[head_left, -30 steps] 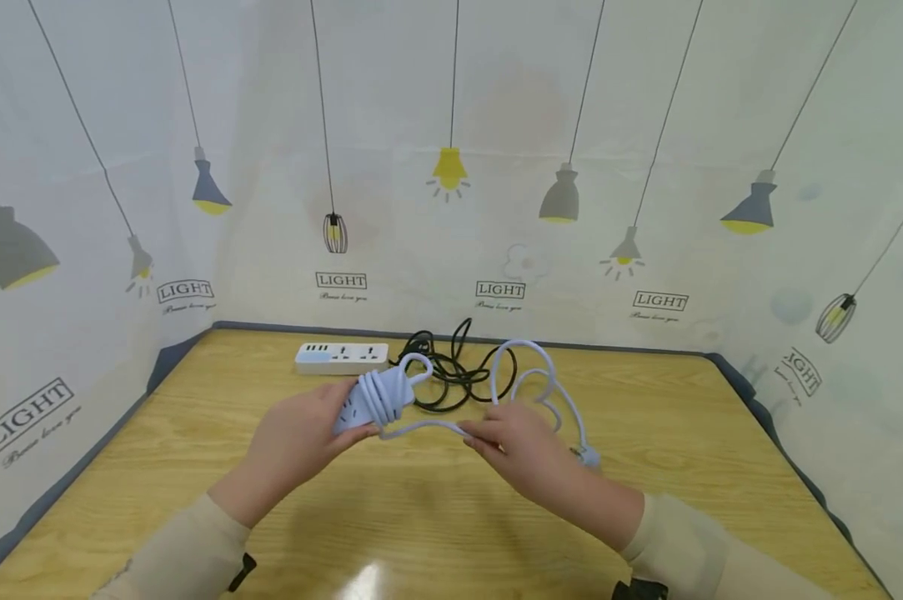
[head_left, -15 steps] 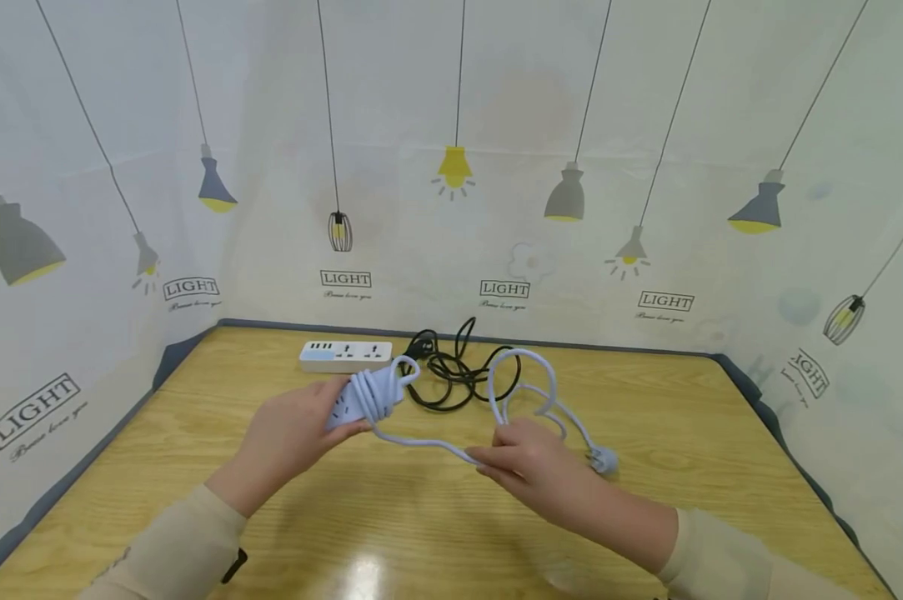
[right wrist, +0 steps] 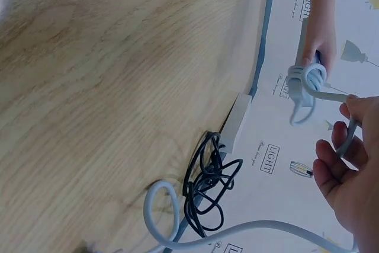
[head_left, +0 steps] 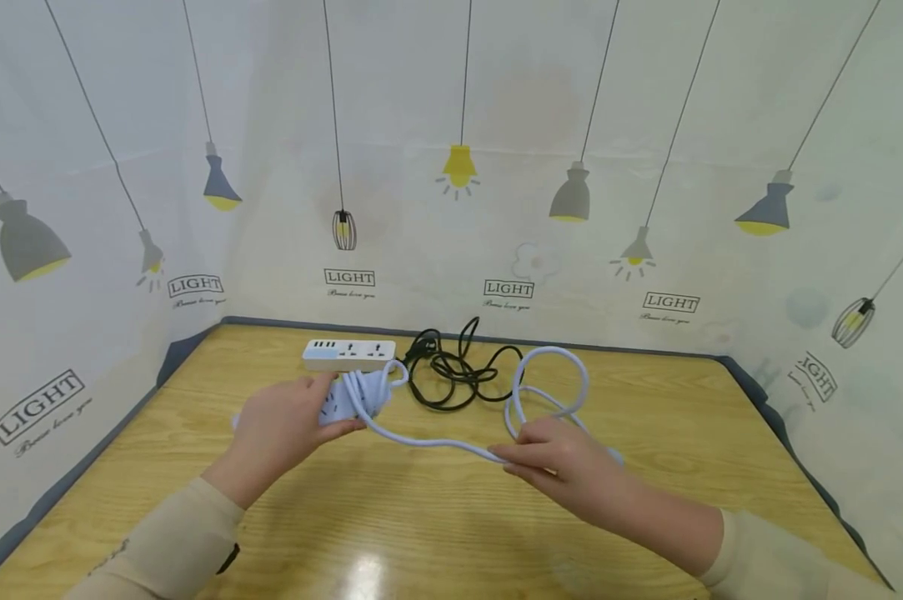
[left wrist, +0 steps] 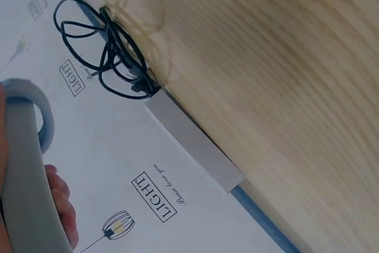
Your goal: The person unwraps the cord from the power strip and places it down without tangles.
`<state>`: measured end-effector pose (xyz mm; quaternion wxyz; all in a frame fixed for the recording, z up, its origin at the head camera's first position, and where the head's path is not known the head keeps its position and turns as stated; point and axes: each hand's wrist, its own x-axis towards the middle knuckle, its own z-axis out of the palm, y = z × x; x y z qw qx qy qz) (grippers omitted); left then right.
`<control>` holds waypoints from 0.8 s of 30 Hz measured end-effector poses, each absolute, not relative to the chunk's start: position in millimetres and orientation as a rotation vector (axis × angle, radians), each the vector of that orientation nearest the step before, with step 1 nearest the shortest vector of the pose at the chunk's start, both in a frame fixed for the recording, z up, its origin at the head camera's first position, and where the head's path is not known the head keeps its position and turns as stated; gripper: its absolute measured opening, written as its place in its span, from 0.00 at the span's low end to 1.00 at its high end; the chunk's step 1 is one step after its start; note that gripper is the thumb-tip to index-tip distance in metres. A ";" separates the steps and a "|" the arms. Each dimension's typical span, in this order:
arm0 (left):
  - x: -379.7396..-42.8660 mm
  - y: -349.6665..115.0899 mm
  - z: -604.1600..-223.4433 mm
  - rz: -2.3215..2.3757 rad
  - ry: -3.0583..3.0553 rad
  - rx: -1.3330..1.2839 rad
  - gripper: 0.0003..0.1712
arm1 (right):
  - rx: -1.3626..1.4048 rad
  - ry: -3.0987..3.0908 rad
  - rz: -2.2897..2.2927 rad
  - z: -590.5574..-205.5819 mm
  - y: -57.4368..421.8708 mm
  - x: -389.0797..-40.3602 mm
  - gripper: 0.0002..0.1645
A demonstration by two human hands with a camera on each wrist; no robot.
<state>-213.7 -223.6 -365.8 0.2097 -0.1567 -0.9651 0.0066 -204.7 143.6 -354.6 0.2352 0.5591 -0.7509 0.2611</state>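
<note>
My left hand (head_left: 282,425) grips a pale blue power strip (head_left: 336,402), held tilted above the table. A few turns of its own cord (head_left: 428,442) wrap the strip's far end, where a short loop (head_left: 398,372) sticks out. From the turns the cord runs slack to my right hand (head_left: 571,467), which pinches it between thumb and fingers. Beyond that hand the cord rises in a large loop (head_left: 549,350). Its plug (head_left: 614,456) is mostly hidden behind the right hand. In the left wrist view the strip's grey-looking side (left wrist: 29,194) fills the lower left corner.
A white power strip (head_left: 349,357) with sockets and USB ports lies at the back of the wooden table (head_left: 391,517). Beside it is a tangled black cord (head_left: 451,375). A printed lamp-pattern sheet (head_left: 421,275) stands round the table's back and sides.
My right hand has moved right and slightly down, drawing the cord along; fewer turns show round the strip. My left hand has shifted slightly left. The plug has gone mostly behind the right hand.
</note>
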 end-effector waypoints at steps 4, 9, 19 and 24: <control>-212.0 -224.5 -364.8 0.046 -2.668 -0.425 0.39 | 1.541 -2.049 0.708 -347.6 148.8 -203.1 0.21; -210.2 -224.4 -365.5 0.054 -2.685 -0.385 0.41 | 1.545 -2.039 0.692 -338.6 155.4 -204.3 0.20; -210.0 -223.7 -367.5 0.108 -2.621 -0.409 0.42 | 1.502 -2.080 0.605 -322.0 174.4 -214.8 0.22; -207.7 -222.9 -368.1 0.139 -2.614 -0.487 0.43 | 1.458 -2.160 0.532 -319.8 187.5 -227.8 0.22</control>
